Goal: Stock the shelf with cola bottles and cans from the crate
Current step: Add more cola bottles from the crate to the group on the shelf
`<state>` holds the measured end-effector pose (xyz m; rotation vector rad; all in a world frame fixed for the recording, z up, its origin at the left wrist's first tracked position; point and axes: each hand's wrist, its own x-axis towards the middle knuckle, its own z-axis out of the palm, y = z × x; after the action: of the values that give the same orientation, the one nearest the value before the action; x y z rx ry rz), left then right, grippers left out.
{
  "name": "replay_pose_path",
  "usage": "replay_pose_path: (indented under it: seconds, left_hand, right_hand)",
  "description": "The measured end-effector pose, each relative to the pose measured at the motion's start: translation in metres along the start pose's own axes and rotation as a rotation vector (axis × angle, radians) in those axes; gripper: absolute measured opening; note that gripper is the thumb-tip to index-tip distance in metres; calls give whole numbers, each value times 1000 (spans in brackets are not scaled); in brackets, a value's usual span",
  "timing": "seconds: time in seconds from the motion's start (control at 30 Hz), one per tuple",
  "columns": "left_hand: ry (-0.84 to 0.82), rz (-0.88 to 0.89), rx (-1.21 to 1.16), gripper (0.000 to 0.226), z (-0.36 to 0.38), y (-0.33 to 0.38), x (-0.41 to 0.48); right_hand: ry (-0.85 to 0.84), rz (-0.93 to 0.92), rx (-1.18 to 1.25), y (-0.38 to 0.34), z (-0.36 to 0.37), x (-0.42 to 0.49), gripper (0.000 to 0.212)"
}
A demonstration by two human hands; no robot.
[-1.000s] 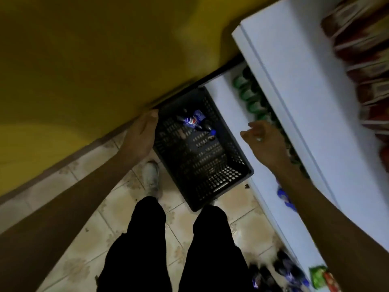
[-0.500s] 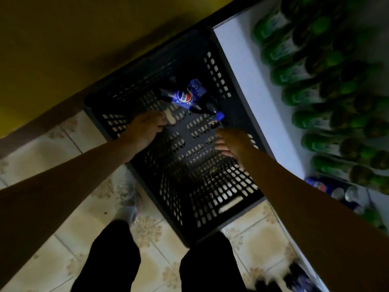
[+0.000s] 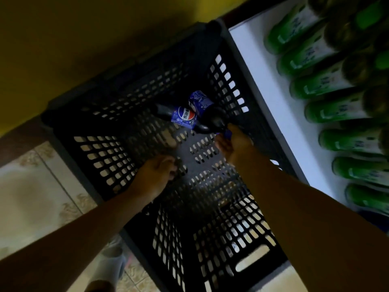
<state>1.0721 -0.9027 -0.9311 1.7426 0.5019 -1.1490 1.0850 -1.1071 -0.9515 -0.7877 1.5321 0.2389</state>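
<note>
Two dark cola bottles with blue labels lie side by side at the far end of the black slatted crate [image 3: 109,150]. The nearer cola bottle [image 3: 185,115] shows a round logo; the farther cola bottle [image 3: 216,119] lies against the crate's right wall. My right hand [image 3: 235,146] is down in the crate, its fingers pinching the blue cap of the farther bottle. My left hand [image 3: 155,175] hovers lower in the crate with loosely curled fingers, holding nothing and apart from both bottles. The white shelf [image 3: 263,81] runs along the crate's right side.
A row of several green bottles [image 3: 320,87] lies on the white shelf to the right. A yellow wall [image 3: 84,39] stands behind the crate. Patterned floor tiles [image 3: 42,186] show at the left, and my shoe [image 3: 113,264] is by the crate's near corner.
The view has moved closer to the crate. My right hand reached forward and took the blue cap of one bottle. My left hand drew back from the bottles and curled.
</note>
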Motion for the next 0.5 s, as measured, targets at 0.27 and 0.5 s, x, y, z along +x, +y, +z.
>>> replay_pose_path:
  seconds: [0.27, 0.5]
  left_hand:
    - [80, 21, -39, 31, -37, 52, -92]
    - [-19, 213, 216, 72, -46, 140, -242]
  right_hand:
    - [201, -723, -1289, -73, 36, -150, 35]
    - [-127, -1086, -1919, -130, 8, -383, 32]
